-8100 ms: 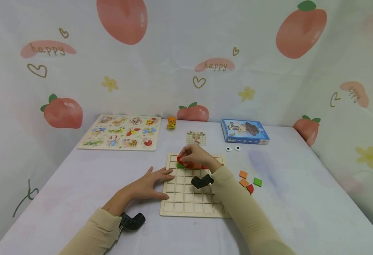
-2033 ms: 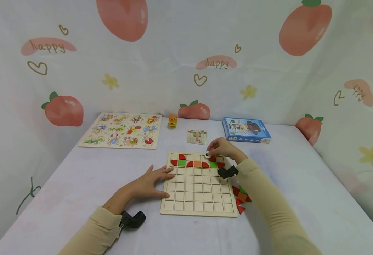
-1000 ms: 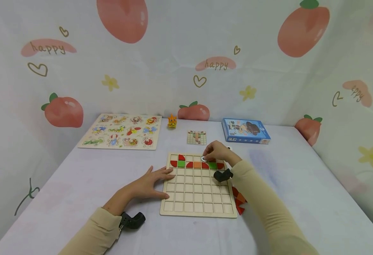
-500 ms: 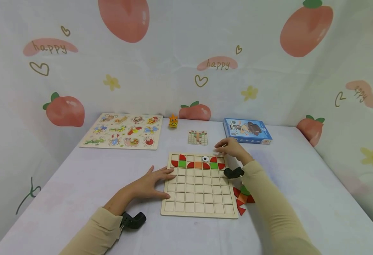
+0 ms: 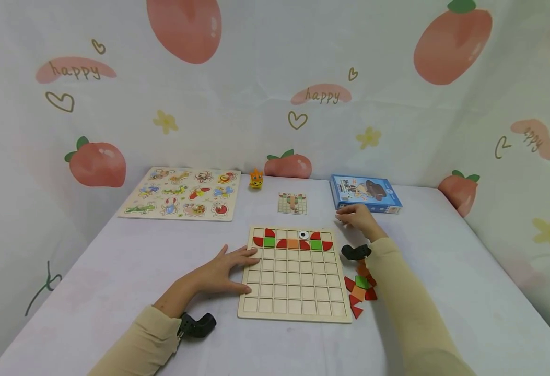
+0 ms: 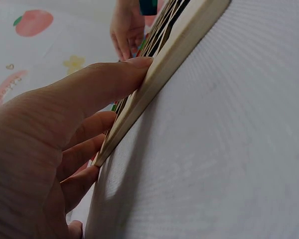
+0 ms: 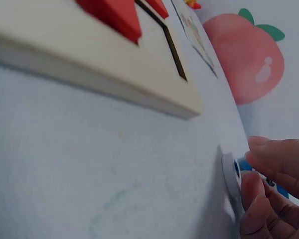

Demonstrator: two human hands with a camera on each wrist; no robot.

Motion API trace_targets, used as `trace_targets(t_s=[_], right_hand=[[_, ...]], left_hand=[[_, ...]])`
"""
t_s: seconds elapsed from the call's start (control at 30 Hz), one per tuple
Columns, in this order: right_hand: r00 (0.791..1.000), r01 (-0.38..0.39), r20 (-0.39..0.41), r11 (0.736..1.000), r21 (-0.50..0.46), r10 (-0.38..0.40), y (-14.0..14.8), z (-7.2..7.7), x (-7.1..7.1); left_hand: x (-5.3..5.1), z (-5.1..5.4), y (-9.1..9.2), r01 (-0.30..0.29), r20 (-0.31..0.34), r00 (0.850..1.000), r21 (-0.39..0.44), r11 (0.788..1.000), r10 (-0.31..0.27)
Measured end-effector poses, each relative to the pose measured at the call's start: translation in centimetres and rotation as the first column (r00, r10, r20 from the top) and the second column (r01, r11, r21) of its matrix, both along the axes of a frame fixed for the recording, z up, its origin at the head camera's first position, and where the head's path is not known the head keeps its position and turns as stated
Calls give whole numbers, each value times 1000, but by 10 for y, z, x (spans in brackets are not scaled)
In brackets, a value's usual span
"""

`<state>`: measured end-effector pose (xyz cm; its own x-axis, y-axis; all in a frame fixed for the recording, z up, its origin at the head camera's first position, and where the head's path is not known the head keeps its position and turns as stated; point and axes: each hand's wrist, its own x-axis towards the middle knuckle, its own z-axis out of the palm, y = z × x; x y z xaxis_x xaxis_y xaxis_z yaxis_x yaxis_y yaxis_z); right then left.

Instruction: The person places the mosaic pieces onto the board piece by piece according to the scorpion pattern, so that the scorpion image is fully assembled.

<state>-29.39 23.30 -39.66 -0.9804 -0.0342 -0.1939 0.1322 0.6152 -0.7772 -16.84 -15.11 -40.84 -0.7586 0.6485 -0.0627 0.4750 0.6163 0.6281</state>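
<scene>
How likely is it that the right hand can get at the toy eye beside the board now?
Probably yes: in the right wrist view, the toy eye is just at the fingers of the right hand, and nothing shows in the way.

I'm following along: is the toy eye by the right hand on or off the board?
Off: the right wrist view shows tabletop between the eye, at the right hand, and the board.

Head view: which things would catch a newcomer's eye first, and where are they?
Probably the big pink peaches on the backdrop behind the table. Next, mid-table, the wooden grid board: bright tiles sit in its two far rows, and one eye disc stares up from the farthest.
</scene>
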Motion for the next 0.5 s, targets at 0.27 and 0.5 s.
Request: trace_targets(t_s=[0.27, 0.5], right_hand=[[998, 33, 57, 999, 26, -35, 6, -4, -3], [999, 16, 37, 999, 46, -18, 2, -3, -3]], left_hand=[[-1, 0, -1, 3, -6, 1000, 1, 1000, -3], [0, 0, 0, 5, 1, 1000, 3, 1000, -5]])
